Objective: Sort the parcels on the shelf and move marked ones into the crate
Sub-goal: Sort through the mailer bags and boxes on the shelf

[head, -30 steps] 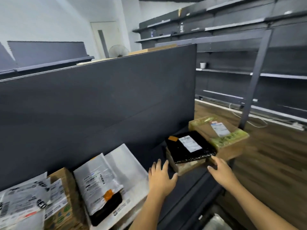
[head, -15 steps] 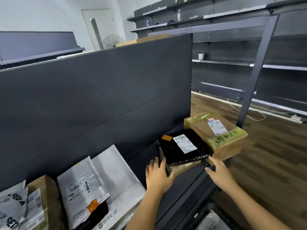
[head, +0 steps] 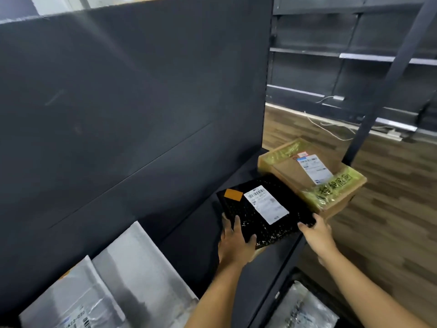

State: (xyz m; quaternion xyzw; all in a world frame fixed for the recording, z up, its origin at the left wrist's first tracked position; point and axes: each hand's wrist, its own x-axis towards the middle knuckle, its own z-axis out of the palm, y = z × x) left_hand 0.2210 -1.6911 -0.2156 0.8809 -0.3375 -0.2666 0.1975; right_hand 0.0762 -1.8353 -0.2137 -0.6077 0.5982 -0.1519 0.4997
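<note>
A black bubble-wrap parcel with a white label and an orange sticker lies on the dark shelf, on top of a small cardboard box of which only a corner shows. My left hand grips the parcel's near left edge, fingers on top. At the parcel's right corner my right hand holds it. A brown cardboard box with yellow-green tape and a white label stands just behind, at the shelf's right end.
Grey mailer bags lie on the shelf at lower left. A dark back panel rises behind the shelf. Below the shelf edge at lower right lies a clear-wrapped packet. Wooden floor and more dark shelving lie to the right.
Both hands have moved forward from the shelf onto the black parcel and taken hold of its two near corners. The view has moved closer and tilted down.
</note>
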